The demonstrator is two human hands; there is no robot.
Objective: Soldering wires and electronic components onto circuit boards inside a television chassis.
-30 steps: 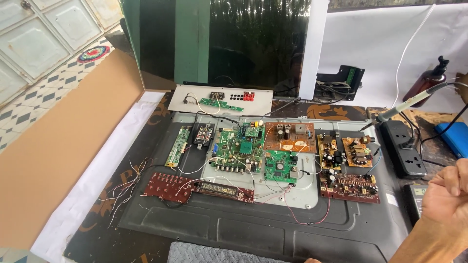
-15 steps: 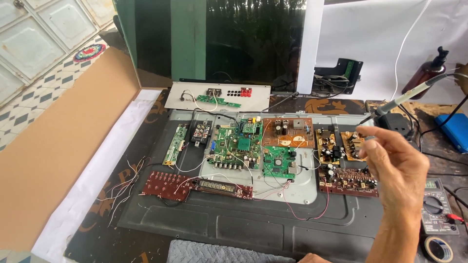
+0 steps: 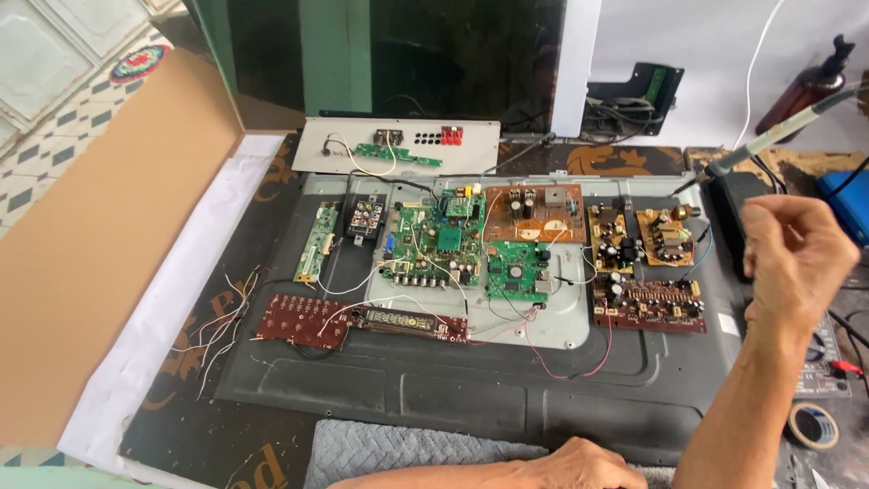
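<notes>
The right hand (image 3: 797, 258) is raised, fingers loosely curled around nothing, just below the soldering iron (image 3: 778, 131) and beside the brown circuit boards (image 3: 644, 263). The left hand (image 3: 579, 464) rests slack and empty at the worktop's near edge, by the grey cloth (image 3: 398, 453).

Matt dark metal back panel (image 3: 434, 389), rough grey cloth (image 3: 398, 453), plain brown cardboard (image 3: 100, 235) — soldering iron (image 3: 778, 131) handle perhaps plastic.

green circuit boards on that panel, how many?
4 that I can tell: narrow strip board at the left, large main board centre, small square board right of it, thin board on the white plate behind. Others may be hidden.
</notes>
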